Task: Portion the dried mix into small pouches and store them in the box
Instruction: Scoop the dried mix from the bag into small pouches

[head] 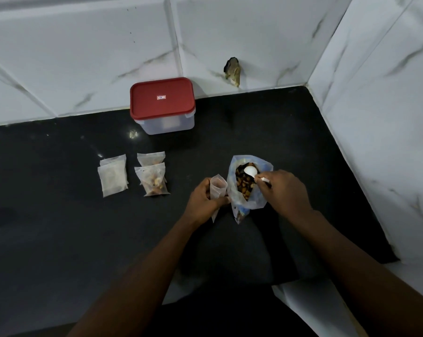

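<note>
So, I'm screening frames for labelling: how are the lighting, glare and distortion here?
Head view: dim light; black countertop swallows shadows; one glare spot by the red-lidded box; wide lens skews the wall tile joints; white spoon in the right hand looks overexposed; pouch in the left hand is legible.

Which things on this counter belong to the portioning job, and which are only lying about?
Belong to the job: big bag of mix, white spoon in the right hand, open pouch in the left hand, two filled pouches, stack of pale pouches, red-lidded box.
Lying about: dark broken patch on the wall tile, white sheet at the near edge.
</note>
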A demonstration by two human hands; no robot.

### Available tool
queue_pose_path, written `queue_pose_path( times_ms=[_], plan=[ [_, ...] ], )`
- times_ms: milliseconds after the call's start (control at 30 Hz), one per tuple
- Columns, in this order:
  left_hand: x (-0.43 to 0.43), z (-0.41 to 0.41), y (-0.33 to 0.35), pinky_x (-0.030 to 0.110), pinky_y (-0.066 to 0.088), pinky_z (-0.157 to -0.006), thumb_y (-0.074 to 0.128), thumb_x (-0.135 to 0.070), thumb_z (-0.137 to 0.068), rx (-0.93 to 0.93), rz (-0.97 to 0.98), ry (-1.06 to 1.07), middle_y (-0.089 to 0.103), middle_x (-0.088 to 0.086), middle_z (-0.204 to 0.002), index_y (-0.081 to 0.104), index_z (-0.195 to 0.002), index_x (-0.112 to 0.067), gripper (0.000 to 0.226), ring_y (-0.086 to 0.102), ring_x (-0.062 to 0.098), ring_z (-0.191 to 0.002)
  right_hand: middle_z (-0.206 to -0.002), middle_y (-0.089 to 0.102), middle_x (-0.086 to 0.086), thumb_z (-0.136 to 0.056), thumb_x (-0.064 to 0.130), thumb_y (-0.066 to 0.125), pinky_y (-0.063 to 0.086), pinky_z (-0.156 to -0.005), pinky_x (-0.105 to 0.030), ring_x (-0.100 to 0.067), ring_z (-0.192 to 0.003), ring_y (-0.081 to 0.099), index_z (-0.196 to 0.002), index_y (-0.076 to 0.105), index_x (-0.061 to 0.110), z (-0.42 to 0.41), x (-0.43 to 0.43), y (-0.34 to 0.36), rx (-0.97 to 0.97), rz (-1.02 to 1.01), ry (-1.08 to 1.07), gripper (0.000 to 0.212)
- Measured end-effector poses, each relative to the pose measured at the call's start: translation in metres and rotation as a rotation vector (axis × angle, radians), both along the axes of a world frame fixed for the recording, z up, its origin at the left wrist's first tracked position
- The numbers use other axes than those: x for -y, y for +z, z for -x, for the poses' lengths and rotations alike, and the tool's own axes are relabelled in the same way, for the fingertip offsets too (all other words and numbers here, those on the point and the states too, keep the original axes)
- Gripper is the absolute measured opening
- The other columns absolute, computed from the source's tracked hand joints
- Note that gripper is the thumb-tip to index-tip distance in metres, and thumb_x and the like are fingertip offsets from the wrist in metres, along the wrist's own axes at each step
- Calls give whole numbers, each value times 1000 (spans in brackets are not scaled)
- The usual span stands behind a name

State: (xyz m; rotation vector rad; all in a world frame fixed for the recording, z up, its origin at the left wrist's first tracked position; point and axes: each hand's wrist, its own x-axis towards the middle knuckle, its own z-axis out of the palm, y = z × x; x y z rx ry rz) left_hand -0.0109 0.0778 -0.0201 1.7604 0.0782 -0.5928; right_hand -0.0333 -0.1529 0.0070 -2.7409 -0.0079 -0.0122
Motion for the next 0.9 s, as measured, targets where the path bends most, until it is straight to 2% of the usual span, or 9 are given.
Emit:
queue_pose_path(
  times_ms=[133,233,300,433,533,600,733,833,900],
  plan=[
    [2,-3,1,45,54,-103,81,-17,-85,-34,-2,-43,69,-4,-124,59,-129,-27,50,66,12,-116,-86,69,7,-102,39,50,55,-70,-27,-5,-77,64,-104,71,23,5,-9,0,-37,-81,26,26],
    [4,-1,1,47,56,-102,81,-17,-84,-47,12,-36,69,-3,-124,60,-129,-26,51,67,14,-115,-75,65,5,-101,38,53,53,-61,-30,-8,-68,62,-90,71,20,4,-2,4,72,-105,-28,28],
    [5,0,0,46,56,-102,81,-19,-82,-50,30,-11,70,-3,-123,61,-128,-26,51,67,14,-115,-75,64,4,-101,38,54,53,-59,-31,-10,-68,60,-90,71,20,6,1,3,109,-60,-61,27],
    [6,2,0,39,55,-99,79,-12,-86,-66,48,-2,70,-3,-122,61,-127,-25,47,67,12,-114,-79,65,9,-102,40,46,51,-64,-25,-6,-71,62,-97,71,22,11,-15,0,7,-68,2,32],
    [7,2,2,40,56,-100,80,-13,-85,-77,55,4,71,-4,-121,62,-126,-26,47,68,12,-113,-71,59,14,-103,36,51,43,-57,-15,2,-62,58,-99,71,21,11,-20,3,0,-129,-34,25],
    [6,3,2,42,57,-100,80,-11,-85,-78,56,12,72,-3,-121,63,-126,-24,46,69,13,-113,-68,58,14,-102,34,55,41,-55,-15,3,-60,57,-98,73,20,11,-16,6,33,-185,-73,23],
    [7,4,1,45,57,-101,79,-8,-85,-79,67,19,73,-1,-120,64,-125,-22,45,70,14,-112,-65,55,14,-102,35,56,38,-53,-17,1,-58,55,-98,73,18,9,-13,7,5,-131,-126,24],
    [6,3,1,46,57,-102,79,-8,-84,-85,70,15,73,-1,-120,64,-125,-23,46,70,14,-112,-74,66,8,-103,36,52,50,-57,-20,-2,-63,61,-105,73,18,12,-24,5,-24,-102,-79,28],
    [6,3,2,46,56,-103,79,-8,-84,-94,80,3,73,-2,-121,64,-125,-23,46,70,14,-113,-79,70,5,-104,36,51,51,-57,-19,-3,-66,63,-106,73,18,17,-32,3,-33,-108,-66,28]
  ],
)
